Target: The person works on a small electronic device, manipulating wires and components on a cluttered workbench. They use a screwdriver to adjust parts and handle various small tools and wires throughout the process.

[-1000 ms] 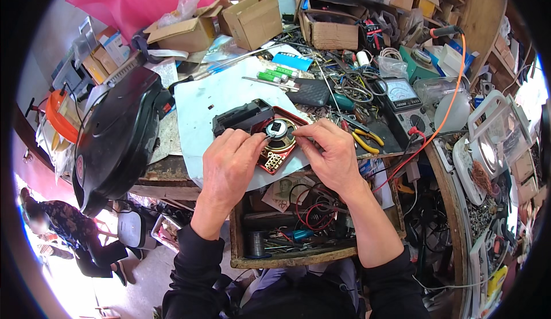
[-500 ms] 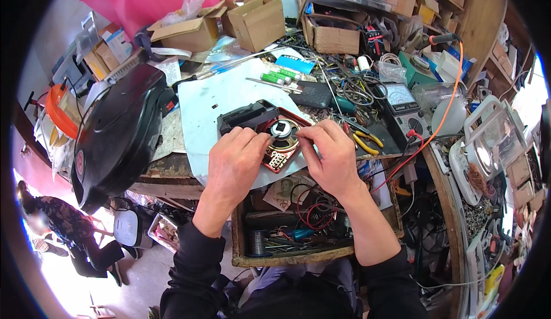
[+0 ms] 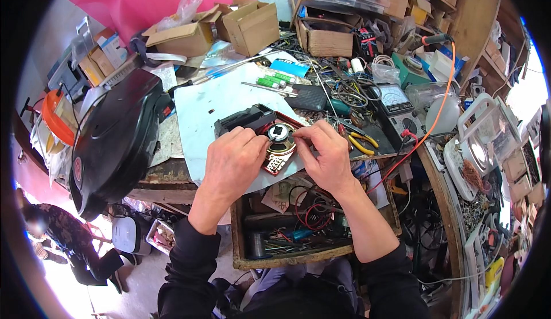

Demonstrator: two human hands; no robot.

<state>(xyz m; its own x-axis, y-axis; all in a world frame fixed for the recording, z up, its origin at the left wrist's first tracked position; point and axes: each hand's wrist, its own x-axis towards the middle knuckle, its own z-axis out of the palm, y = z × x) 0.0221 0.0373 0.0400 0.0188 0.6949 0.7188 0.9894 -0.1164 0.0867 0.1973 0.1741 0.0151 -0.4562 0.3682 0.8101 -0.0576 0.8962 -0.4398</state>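
Note:
An opened small device with a red casing [image 3: 272, 172] and a round speaker [image 3: 280, 133] lies on a pale blue sheet [image 3: 195, 112]. Its dark cover part [image 3: 248, 118] sits against its far left side. My left hand [image 3: 234, 157] is closed in a pinch at the left of the speaker, over the casing. From the other side, my right hand [image 3: 325, 153] pinches at the speaker's right rim. Whatever the fingertips of either hand hold is too small or hidden to name.
Yellow-handled pliers [image 3: 364, 143] and an analog multimeter [image 3: 396, 103] stand right. Below the hands, an open wooden drawer [image 3: 310, 257] holds wires and a solder spool [image 3: 257, 244]. A large black case [image 3: 115, 141] is left; cardboard boxes [image 3: 251, 29] sit behind. A person [image 3: 69, 238] is lower left.
The whole view has shifted slightly. Both hands keep their pinches at the speaker, with hardly any movement relative to the device.

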